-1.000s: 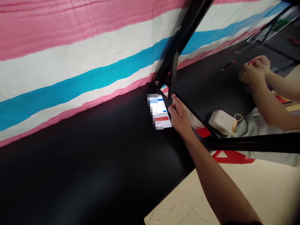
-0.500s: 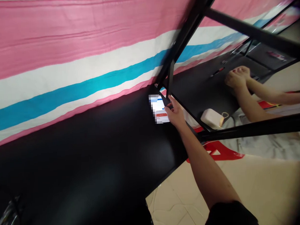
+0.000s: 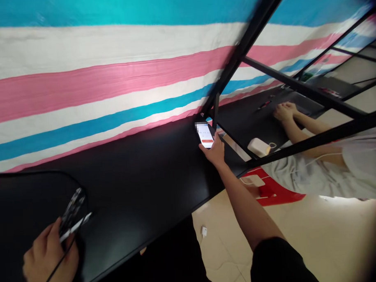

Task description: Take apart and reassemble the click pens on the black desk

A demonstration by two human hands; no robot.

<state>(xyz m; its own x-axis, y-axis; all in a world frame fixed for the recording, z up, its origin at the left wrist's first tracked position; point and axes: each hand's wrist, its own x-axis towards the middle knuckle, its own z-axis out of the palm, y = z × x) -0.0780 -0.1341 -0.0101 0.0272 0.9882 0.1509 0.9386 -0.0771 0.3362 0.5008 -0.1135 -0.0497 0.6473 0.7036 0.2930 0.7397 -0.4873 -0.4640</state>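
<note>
My right hand (image 3: 216,151) grips the lower end of a phone (image 3: 205,134) at the far right of the black table. Its screen is lit, white with a red bar near the bottom. At the lower left, my left hand (image 3: 48,255) rests with curled fingers around a thin white stick-like thing (image 3: 76,227). A dark, glossy piece (image 3: 72,206) lies against the same fingers; its kind is unclear. Over that hand runs a black cable (image 3: 85,194), which loops back along the table to the left.
A black metal frame (image 3: 229,80) borders the table (image 3: 131,188) on the right. Beyond it a person's hands (image 3: 285,111) rest on another table near a white box-shaped thing (image 3: 258,147). Striped sheeting (image 3: 112,90) hangs behind. A white plug (image 3: 204,231) lies on the floor.
My view has tilted up and swung left, bringing my left hand into sight. My right hand has shifted to the phone's lower end, and the screen shows a different page.
</note>
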